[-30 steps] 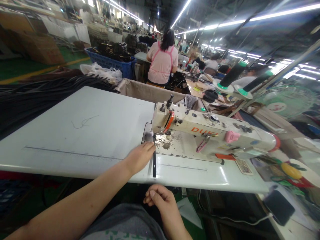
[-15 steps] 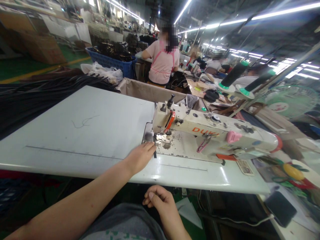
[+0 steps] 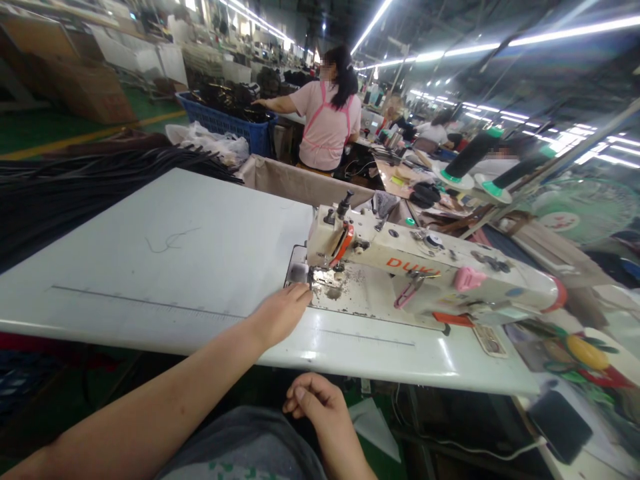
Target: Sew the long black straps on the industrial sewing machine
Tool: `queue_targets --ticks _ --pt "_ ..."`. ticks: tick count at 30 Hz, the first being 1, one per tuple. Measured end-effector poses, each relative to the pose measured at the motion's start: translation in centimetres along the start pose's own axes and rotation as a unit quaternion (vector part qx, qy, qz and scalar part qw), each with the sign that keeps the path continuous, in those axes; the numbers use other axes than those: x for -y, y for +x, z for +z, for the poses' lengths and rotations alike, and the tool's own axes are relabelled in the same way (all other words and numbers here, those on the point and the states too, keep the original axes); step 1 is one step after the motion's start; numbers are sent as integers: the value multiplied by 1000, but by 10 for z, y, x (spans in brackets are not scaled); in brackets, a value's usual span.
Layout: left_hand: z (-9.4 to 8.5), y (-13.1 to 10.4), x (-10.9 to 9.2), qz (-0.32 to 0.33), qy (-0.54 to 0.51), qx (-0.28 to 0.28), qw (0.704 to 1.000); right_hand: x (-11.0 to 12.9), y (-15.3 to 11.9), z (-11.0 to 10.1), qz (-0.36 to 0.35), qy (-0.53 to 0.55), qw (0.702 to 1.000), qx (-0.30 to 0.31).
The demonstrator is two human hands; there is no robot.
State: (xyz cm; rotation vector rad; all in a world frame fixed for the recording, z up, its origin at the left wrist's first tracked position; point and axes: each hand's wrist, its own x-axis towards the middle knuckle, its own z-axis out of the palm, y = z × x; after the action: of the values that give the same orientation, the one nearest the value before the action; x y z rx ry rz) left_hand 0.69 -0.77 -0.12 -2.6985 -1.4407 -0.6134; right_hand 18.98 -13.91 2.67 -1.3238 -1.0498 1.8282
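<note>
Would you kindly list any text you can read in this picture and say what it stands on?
"DUKI": orange letters on the arm of the sewing machine.
Label plate at the machine's base: too blurred to read.
Round badge on the fan: unreadable.

My sewing machine (image 3: pixel 425 267) is cream with orange lettering, an orange guard by the needle and a pink clip on its arm. The table (image 3: pixel 165 260) under it is pale grey-white with a thin dark ruler line. At ten o'clock lies a heap of black straps (image 3: pixel 75 193); at twelve, a blue crate (image 3: pixel 225 123) and a person's pink top (image 3: pixel 327 127).
</note>
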Motion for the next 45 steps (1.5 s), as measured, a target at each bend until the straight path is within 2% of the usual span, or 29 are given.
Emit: queue_targets --ticks 7,15,27,32,38,45 --pt "1 7 -1 -18 -16 -6 1000 0 -1 1 6 9 1000 0" --pt "-2 9 -4 -5 -13 0 1000 2 0 2 11 5 1000 2" --pt "1 6 -3 -7 -13 -20 1000 -27 10 -4 -10 1 1000 1" --pt "-1 4 -3 1 -36 -58 998 -24 8 -4 -13 3 1000 -1" --pt "-12 5 -3 14 -59 -119 991 -9 2 -2 1 -1 1000 4" --pt "-19 8 -5 7 -51 -153 987 -6 5 -9 -20 -28 999 15"
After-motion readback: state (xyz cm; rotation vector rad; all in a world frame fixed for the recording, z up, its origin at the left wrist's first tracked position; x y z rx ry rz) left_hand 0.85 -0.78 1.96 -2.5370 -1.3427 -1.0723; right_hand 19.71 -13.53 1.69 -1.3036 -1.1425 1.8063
